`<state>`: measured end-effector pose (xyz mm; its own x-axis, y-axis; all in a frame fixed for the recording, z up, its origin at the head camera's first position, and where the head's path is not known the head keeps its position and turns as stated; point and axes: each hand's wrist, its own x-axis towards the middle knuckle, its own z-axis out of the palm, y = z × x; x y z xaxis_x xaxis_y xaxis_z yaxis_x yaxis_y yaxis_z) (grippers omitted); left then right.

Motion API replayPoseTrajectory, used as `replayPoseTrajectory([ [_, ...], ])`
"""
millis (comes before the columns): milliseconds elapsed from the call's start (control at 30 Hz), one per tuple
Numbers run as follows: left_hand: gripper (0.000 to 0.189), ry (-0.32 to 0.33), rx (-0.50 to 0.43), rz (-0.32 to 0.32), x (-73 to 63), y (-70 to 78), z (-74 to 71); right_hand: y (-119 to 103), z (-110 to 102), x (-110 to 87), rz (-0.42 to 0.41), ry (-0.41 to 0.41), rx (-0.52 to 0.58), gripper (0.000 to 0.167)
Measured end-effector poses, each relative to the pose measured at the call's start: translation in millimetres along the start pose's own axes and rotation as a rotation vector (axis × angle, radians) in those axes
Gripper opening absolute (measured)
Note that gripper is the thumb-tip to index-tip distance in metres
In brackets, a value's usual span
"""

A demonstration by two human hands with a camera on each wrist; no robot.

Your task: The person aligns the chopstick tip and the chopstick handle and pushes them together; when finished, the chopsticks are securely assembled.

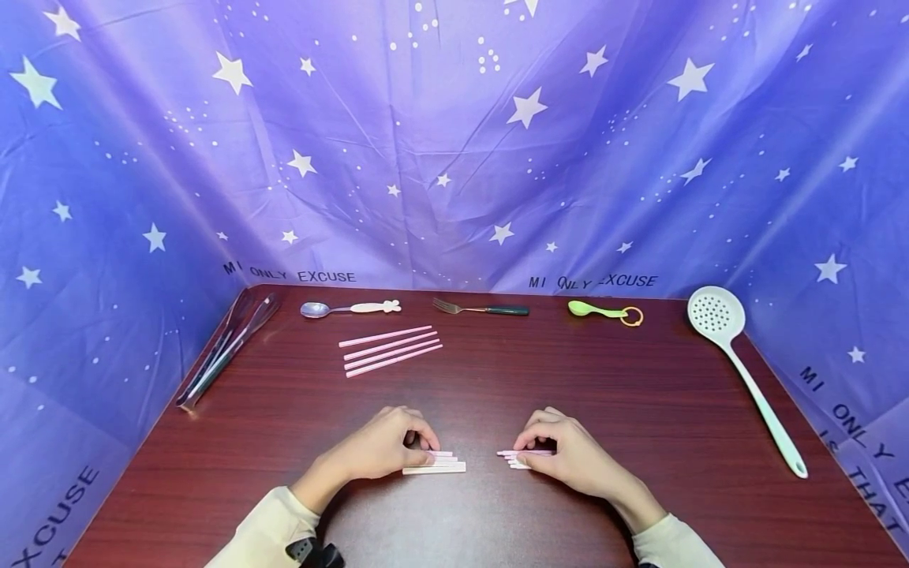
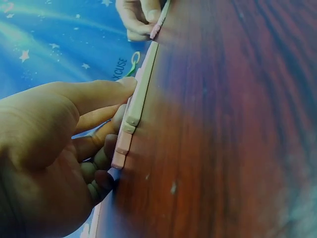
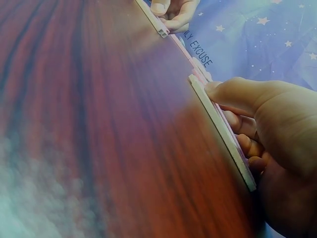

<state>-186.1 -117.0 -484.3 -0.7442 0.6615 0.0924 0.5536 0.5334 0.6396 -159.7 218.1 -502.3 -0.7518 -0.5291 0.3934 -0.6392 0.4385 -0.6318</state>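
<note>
My left hand [image 1: 387,442] pinches several short pink and cream sticks [image 1: 450,468] between thumb and fingers, low over the dark wood table. Their blunt, squared ends [image 2: 132,120] are staggered in the left wrist view. Opposite, my right hand [image 1: 568,446] pinches a second bunch of short sticks [image 1: 506,454], pink with a pale one [image 3: 223,129] on the near side. A gap separates the two bunches. Farther back, several slim pink chopsticks [image 1: 390,351] lie side by side, slightly slanted. My fingers hide part of both bunches.
Along the back lie a spoon with a white handle [image 1: 372,308], a dark-handled fork [image 1: 483,308] and a small green spoon with an orange ring [image 1: 596,310]. Tongs [image 1: 227,351] lie at left, a pale skimmer [image 1: 753,379] at right. Starred purple cloth [image 1: 454,158] encloses the table.
</note>
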Motion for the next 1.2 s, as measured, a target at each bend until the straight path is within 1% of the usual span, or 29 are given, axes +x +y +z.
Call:
replayPoseTrajectory([
  [67, 0.008, -0.006, 0.001, -0.027, 0.0, 2.5, -0.3, -0.1, -0.1, 0.1, -0.002, 0.005, -0.004, 0.018],
  [133, 0.008, -0.005, 0.000, -0.037, -0.3, 4.6, -0.8, 0.4, -0.1, -0.1, -0.004, 0.009, -0.009, 0.017],
  [367, 0.007, -0.004, -0.011, -0.042, -0.4, 8.5, -2.6, 0.4, 0.3, -0.6, 0.015, 0.008, -0.037, 0.013],
  [467, 0.007, -0.007, -0.005, -0.038, -0.1, 8.5, -1.9, -0.5, 1.1, -1.5, 0.008, 0.013, -0.058, 0.016],
  [600, 0.009, -0.004, -0.022, -0.036, -0.3, 8.2, -1.3, -2.9, 0.9, -1.2, -0.004, 0.010, -0.075, 0.021],
  [800, 0.006, 0.004, -0.062, -0.037, -0.1, 10.4, -7.2, -7.3, -3.7, 1.9, -0.002, -0.008, -0.019, 0.019],
  [900, 0.005, 0.029, -0.071, -0.018, 2.7, 13.0, -13.9, -9.6, -8.7, 5.0, 0.010, 0.017, 0.001, 0.017],
  [1000, 0.006, 0.075, -0.057, 0.010, 7.4, 17.2, -22.1, -12.3, -14.7, 9.2, 0.032, 0.062, 0.002, 0.016],
  [1133, 0.007, 0.137, -0.040, 0.041, 14.9, 26.4, -34.1, -16.0, -23.6, 16.2, 0.048, 0.116, -0.007, 0.018],
  [1200, 0.008, 0.159, -0.046, 0.058, 18.9, 32.5, -39.7, -19.8, -29.1, 21.0, 0.055, 0.132, -0.004, 0.018],
])
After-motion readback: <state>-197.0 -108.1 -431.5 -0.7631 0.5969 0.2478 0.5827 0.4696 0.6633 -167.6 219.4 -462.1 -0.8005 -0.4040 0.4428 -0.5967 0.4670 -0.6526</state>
